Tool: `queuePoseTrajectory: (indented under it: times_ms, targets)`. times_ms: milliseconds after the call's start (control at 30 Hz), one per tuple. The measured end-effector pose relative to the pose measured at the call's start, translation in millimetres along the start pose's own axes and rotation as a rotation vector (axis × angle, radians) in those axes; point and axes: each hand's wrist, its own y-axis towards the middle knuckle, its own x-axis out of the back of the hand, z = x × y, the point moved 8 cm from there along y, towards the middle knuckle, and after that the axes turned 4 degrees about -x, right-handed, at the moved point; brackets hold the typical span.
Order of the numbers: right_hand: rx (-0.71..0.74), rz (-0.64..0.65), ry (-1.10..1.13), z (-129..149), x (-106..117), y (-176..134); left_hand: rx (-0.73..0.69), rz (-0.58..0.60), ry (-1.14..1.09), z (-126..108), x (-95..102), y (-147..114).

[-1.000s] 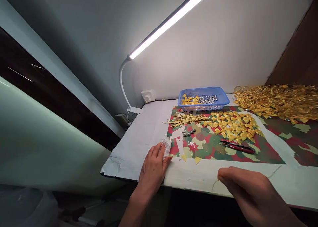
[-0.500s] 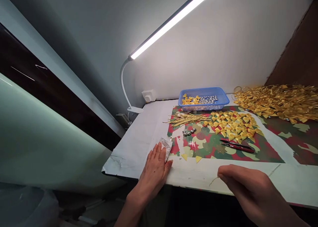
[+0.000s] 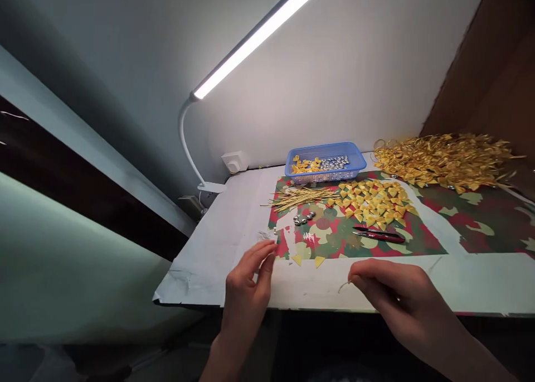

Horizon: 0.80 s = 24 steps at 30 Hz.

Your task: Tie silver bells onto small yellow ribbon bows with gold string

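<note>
Blue basket (image 3: 324,178) contains yellow bows (image 3: 307,165) and silver beads (image 3: 335,163). Right hand (image 3: 393,293) pinches thin, pale cord (image 3: 343,286); of left hand (image 3: 249,284), I cannot tell.

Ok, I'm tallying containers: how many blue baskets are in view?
1: the blue basket near the wall, behind the thin golden strips, holding silver pieces.

Table (image 3: 221,242) against wall (image 3: 301,92). Lamp (image 3: 259,39) at table's far left. Basket (image 3: 326,177) at back centre: bows (image 3: 306,165) in left half, beads (image 3: 335,163) in right half. Heap of ribbon pieces (image 3: 451,159) right of basket. Sheet (image 3: 343,242) before basket; on it, sticks (image 3: 303,197) left, bow pile (image 3: 376,203) right, bead cluster (image 3: 304,219) before sticks, snips (image 3: 382,236) before bow pile. Two scraps (image 3: 320,261) at sheet's near edge. Left hand (image 3: 251,281) by sheet's near left corner; right hand (image 3: 397,298) at front right, thread (image 3: 343,285) between fingertips.
</note>
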Motion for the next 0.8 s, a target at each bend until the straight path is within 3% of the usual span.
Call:
queuePoseTrajectory:
  times_ms: [33, 67, 133, 167, 267, 500, 800]
  targets:
    - [-0.006, -0.005, 0.015, 2, 1, 1, 0.024, 0.023, -0.097, -13, -5.9, -2]
    - [-0.012, -0.010, 0.028, 4, 3, 2, 0.127, 0.112, -0.378, -21, -20.4, -7]
    - [-0.011, -0.030, 0.053, 7, 6, 3, 0.355, 0.393, -0.900, -45, -60.4, -24]
    - [-0.007, -0.045, 0.061, 9, 9, 3, 0.484, 0.469, -1.101, -53, -75.2, -34]
    - [0.013, -0.094, 0.063, 11, 16, 1, 0.696, 0.518, -1.408, -66, -98.5, -48]
    - [0.015, -0.181, 0.045, 11, 27, -1, 0.746, 0.504, -1.347, -62, -106.9, -53]
    - [0.003, -0.216, 0.042, 9, 31, -5, 0.624, 0.429, -1.291, -54, -102.5, -51]
